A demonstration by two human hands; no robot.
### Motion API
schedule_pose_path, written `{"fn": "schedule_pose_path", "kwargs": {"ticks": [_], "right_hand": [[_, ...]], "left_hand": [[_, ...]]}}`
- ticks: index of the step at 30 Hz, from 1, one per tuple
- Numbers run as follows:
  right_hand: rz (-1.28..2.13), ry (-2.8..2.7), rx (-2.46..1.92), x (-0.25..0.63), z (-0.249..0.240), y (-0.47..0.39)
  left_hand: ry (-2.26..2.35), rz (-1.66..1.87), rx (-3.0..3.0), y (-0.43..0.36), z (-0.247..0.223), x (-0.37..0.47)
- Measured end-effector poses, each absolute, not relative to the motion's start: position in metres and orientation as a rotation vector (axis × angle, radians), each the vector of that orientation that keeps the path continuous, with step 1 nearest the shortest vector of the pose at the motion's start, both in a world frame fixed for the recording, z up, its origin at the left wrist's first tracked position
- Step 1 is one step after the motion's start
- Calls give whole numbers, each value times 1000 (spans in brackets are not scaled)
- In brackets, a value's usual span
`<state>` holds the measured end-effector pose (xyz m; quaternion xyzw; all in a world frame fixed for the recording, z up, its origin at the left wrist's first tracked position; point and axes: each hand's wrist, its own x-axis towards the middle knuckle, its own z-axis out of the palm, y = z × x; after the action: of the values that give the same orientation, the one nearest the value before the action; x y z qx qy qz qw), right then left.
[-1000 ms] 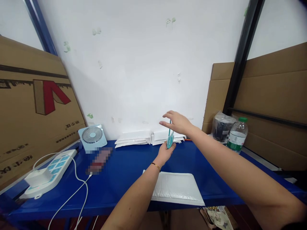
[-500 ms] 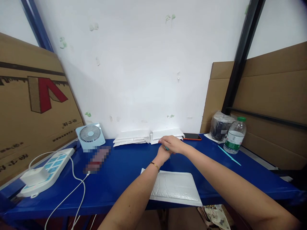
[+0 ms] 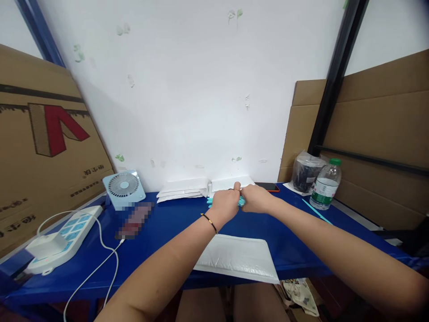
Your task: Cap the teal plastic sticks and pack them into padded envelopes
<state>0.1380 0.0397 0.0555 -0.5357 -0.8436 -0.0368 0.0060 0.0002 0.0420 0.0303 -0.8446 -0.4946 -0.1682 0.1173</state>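
Observation:
My left hand (image 3: pixel 225 206) is closed around a bundle of turquoise strips (image 3: pixel 241 201), whose ends stick out on both sides of the fist. Against it, my right hand (image 3: pixel 256 199) is closed with fingertips at the near end of the bundle and the left thumb. A thin band or loop shows by the left thumb; its kind is unclear. What the right fingers pinch is hidden. Below the hands, a white padded envelope (image 3: pixel 239 259) lies flat at the table's front edge. A single turquoise strip (image 3: pixel 315 209) lies at the right.
Two stacks of white padded envelopes, a left stack (image 3: pixel 182 188) and a right stack (image 3: pixel 219 183), lie by the wall. A phone (image 3: pixel 269 187), water bottle (image 3: pixel 324 190) and bagged dark cup (image 3: pixel 303 174) stand right. Left are a fan (image 3: pixel 124 185), power strip (image 3: pixel 72 239) and cable (image 3: pixel 115 252).
My hands were overlapped, right over left. Now they sit side by side, the left fist turned and the turquoise bundle showing more. The view has shifted slightly.

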Motion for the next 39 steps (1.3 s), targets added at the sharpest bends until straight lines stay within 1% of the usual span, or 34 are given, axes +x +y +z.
{"fn": "schedule_pose_path", "kwargs": {"ticks": [1,2,4,5,6,7,8,9,10,11,13,14,15,16,17,19,21,23,25,28,29,31,33,35,37,39], "right_hand": [[-329,-2631,-1639,138,56,33],[-473,-2633,-1593,138,56,27],[-600,-2643,-1513,140,58,17],[-620,-2629,-1495,142,58,13],[-609,-2600,-1505,144,59,12],[-549,-2569,-1540,146,59,11],[-411,-2557,-1582,148,59,11],[-169,-2567,-1611,150,59,11],[182,-2572,-1609,152,58,12],[618,-2547,-1560,154,56,12],[1511,-2345,-1337,156,50,8],[1847,-2188,-1216,156,46,5],[2081,-2031,-1124,156,41,0],[2232,-1903,-1063,156,35,-5],[2312,-1807,-1032,156,29,-10],[2286,-1701,-1049,159,17,-20],[2095,-1713,-1125,167,7,-27],[1868,-1733,-1217,183,-1,-30],[1729,-1687,-1310,204,-5,-32],[1612,-1587,-1396,234,-6,-37],[1584,-1579,-1396,241,-4,-40],[1544,-1589,-1378,253,0,-47],[1505,-1622,-1374,260,7,-55],[1446,-1678,-1381,264,15,-62],[1371,-1769,-1391,264,26,-67],[1277,-1891,-1413,259,37,-70]], "left_hand": [[-1514,-483,-2520,40,35,-4],[-1587,-444,-2613,39,40,-9],[-1705,-226,-2961,40,47,-20],[-1735,-190,-3092,41,49,-24],[-1743,-299,-3158,42,49,-26],[-1724,-534,-3163,42,47,-27],[-1669,-842,-3101,41,45,-27],[-1576,-1131,-3006,39,41,-26],[-1456,-1335,-2924,36,38,-24],[-1327,-1439,-2880,33,36,-22],[-1075,-1411,-2858,25,32,-18],[-958,-1345,-2849,21,31,-16],[-853,-1277,-2837,17,30,-14],[-767,-1213,-2825,12,29,-12],[-703,-1152,-2818,8,29,-11],[-657,-1058,-2818,0,27,-10],[-748,-1021,-2822,-9,24,-13],[-940,-969,-2864,-18,16,-24],[-1146,-774,-3004,-25,1,-37],[-1305,-327,-3139,-34,-28,-54],[-1354,-248,-3124,-37,-37,-56],[-1432,-243,-3095,-41,-46,-59],[-1484,-448,-3134,-41,-42,-60],[-1556,-899,-3209,-38,-27,-63],[-1727,-1620,-3171,-29,-9,-66],[-1996,-2450,-2952,-20,6,-67]]}}
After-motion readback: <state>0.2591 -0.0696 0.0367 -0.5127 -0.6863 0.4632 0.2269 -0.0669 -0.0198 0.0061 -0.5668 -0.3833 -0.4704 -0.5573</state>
